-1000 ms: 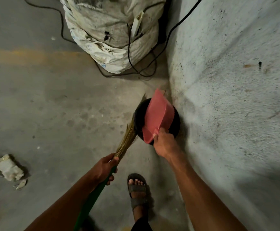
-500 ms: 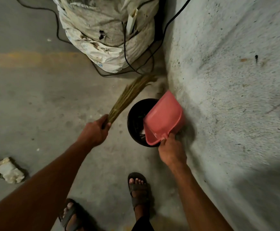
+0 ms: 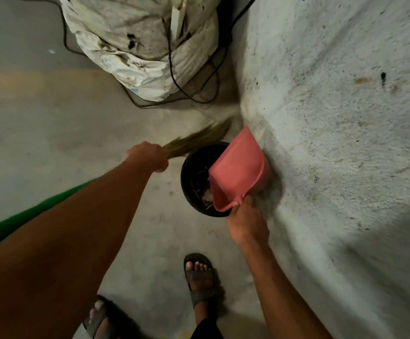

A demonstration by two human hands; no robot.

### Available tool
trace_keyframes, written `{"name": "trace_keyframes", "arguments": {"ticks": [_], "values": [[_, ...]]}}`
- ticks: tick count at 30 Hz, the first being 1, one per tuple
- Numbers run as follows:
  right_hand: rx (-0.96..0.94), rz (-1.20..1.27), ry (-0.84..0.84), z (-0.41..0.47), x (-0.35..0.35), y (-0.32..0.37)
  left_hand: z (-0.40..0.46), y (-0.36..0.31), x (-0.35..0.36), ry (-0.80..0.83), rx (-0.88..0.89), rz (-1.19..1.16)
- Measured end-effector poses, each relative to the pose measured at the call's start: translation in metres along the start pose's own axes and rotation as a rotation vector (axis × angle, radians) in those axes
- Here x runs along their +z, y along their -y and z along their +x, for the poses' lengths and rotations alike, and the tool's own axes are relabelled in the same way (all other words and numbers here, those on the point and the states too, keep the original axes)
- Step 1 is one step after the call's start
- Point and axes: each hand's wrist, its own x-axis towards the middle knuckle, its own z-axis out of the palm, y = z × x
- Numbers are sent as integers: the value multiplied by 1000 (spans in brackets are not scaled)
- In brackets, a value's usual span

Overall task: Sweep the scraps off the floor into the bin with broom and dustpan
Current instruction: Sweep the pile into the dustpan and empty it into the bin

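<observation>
Scraps sit down inside the black bin, pale bits and dark twigs showing past the dustpan's lip, and that bin stands on the floor right against the wall on the right. We see a bare grey concrete floor with a faded yellowish band crossing it on the left, and a rough, speckled whitewashed wall filling the right side. At the far end a bulging, stained white sack sits in the corner, black cables looping round its base. Two feet in dark sandals stand at the near edge.

Our right hand grips the handle of the pink dustpan, which is tipped steeply over the bin, its mouth pointing down into it, its far side just beside the wall. Our left hand is closed round the broom at the neck of its bristles, the straw tips pointing far and right, just off the bin's far rim; the green handle runs back under the forearm.

Against half a second ago, the broom has swung lower and flatter, the left hand has come closer to the bin, and the paper litter at the left edge is out of view.
</observation>
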Motion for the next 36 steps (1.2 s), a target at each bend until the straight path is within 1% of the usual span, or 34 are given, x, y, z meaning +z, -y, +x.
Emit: {"name": "trace_keyframes", "arguments": {"ticks": [4, 8, 11, 13, 15, 17, 20, 23, 28, 30, 32, 36], "values": [[8, -30, 53, -3, -2, 8, -22, 57, 11, 42, -134, -81], [26, -28, 66, -7, -2, 17, -54, 82, 3, 49, -161, -148], [29, -35, 48, -10, -1, 21, -71, 77, -12, 20, -103, -212], [37, -40, 35, -14, -1, 22, -74, 66, -21, -28, -59, -249], [30, -32, 18, -18, 2, 23, -65, 52, -26, -68, -23, -273], [21, -20, 3, -21, 7, 23, -50, 41, -22, -69, -7, -305], [22, -13, 17, -22, 18, 24, -32, 41, 3, -56, -48, -359], [22, -10, 21, -21, 27, 27, -27, 66, 47, -29, -159, -362], [22, -41, -6, -29, 36, 26, -68, 131, 120, 21, -376, -424], [37, -39, -1, -33, 35, 26, -90, 149, 138, 15, -418, -469], [49, -26, -6, -36, 33, 26, -111, 155, 146, -17, -405, -495], [45, 1, -29, -40, 28, 32, -126, 138, 140, -108, -262, -506]]}}
